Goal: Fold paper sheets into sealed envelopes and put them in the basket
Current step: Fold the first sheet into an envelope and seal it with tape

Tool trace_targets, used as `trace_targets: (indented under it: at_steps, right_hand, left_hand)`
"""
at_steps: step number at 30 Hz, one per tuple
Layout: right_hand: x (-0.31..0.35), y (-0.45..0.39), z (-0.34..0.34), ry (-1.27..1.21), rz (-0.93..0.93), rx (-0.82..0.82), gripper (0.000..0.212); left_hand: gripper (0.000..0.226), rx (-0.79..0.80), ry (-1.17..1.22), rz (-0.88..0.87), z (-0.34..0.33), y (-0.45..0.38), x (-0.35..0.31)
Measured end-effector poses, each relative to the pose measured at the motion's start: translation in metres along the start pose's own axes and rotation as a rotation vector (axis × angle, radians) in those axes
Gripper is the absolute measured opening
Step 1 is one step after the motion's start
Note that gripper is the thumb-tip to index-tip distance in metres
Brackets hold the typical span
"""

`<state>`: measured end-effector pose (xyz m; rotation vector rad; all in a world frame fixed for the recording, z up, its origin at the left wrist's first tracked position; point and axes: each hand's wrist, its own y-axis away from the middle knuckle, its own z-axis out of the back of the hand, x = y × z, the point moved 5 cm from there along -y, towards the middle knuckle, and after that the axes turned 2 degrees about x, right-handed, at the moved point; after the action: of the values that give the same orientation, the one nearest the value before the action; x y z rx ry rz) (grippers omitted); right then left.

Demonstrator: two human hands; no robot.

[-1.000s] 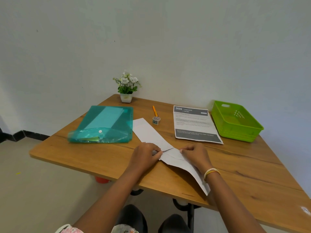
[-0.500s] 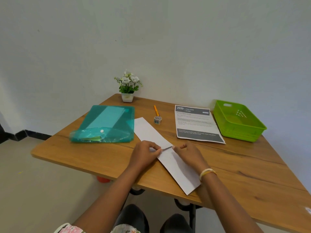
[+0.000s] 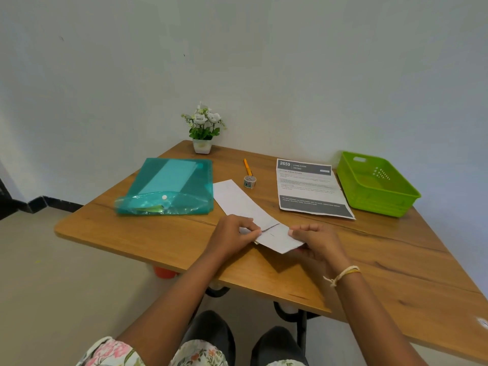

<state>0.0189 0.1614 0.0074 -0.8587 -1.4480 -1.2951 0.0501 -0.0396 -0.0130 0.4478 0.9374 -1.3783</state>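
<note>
1. The wooden table (image 3: 137, 233) fills the middle of the view; its near edge runs diagonally from the rounded left corner down to the right, with bare wood along the right side and in front of the left hand.
2. A teal plastic folder (image 3: 171, 186) lies at the left, its right edge just beside the paper's far end.
3. The green basket (image 3: 375, 186) sits at the far right near the wall, holding nothing that shows, well apart from the hands.
4. A printed sheet (image 3: 311, 191) lies flat between the basket and the paper.
5. The white paper sheet (image 3: 245, 204) is a long folded strip running from mid-table toward the person; its near end is doubled over, the fold edge between the hands.
6. The left hand (image 3: 232, 236) pinches the strip's left edge, fingers curled.
7. The right hand (image 3: 317, 241) grips the folded near end from the right, fingers curled over it.
8. A potted plant (image 3: 202, 130) stands at the far corner.
9. A tape roll (image 3: 249, 181) and an orange pen (image 3: 247, 167) lie beyond the strip, apart from it.
</note>
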Motion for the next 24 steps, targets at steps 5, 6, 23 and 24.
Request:
trace_targets:
  at_steps: [5,6,23,24]
  right_hand:
    - [-0.006,-0.02,-0.018,0.12,0.036,-0.074,0.005]
    - [-0.006,-0.023,-0.021,0.162,0.045,-0.08,0.005]
    - [-0.006,-0.029,-0.026,0.438,0.334,0.072,0.029]
    - [-0.007,-0.032,-0.028,0.481,0.355,0.03,0.029]
  left_hand:
    - [0.009,0.078,0.061,0.007,-0.002,0.001,0.0]
    - [0.009,0.076,0.072,0.006,-0.002,0.001,0.0]
    - [0.007,0.002,0.104,0.056,-0.001,-0.003,0.006]
    - [0.008,0.008,0.096,0.053,-0.002,-0.003,0.005]
